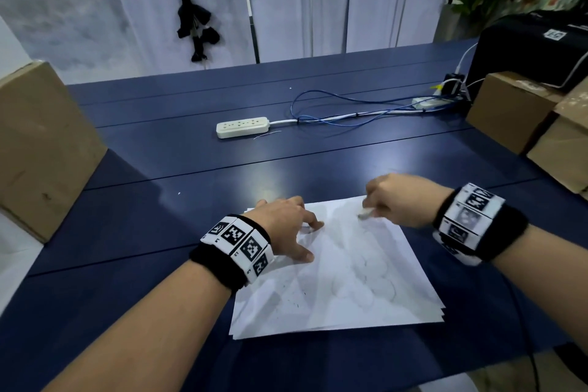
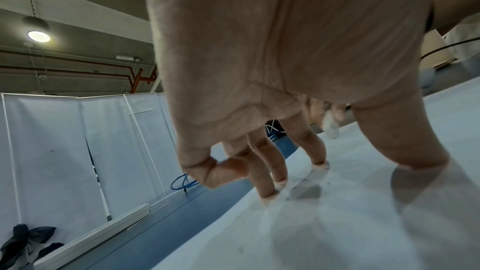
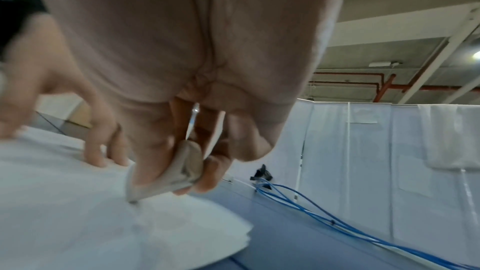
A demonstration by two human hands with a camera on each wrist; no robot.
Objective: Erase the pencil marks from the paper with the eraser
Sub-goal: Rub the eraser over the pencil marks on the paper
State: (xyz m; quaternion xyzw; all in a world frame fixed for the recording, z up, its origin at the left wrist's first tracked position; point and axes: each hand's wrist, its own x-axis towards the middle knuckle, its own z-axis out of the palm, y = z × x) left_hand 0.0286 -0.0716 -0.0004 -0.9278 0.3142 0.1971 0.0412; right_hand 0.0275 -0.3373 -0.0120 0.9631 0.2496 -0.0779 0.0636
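Observation:
A small stack of white paper (image 1: 343,280) with faint pencil loops lies on the blue table. My left hand (image 1: 286,229) presses its spread fingertips (image 2: 270,196) down on the paper's (image 2: 337,223) far left part. My right hand (image 1: 394,200) pinches a worn whitish eraser (image 1: 366,212) between thumb and fingers. In the right wrist view the eraser's (image 3: 166,180) lower corner touches the paper (image 3: 78,223) near its far edge. The eraser (image 2: 331,127) also shows small and blurred past the left hand's fingers.
A white power strip (image 1: 242,127) and blue cables (image 1: 350,105) lie farther back on the table (image 1: 159,232). Cardboard boxes stand at the left (image 1: 41,149) and right (image 1: 515,108), with a black case (image 1: 534,44) behind. White partition screens (image 1: 302,0) close the far side.

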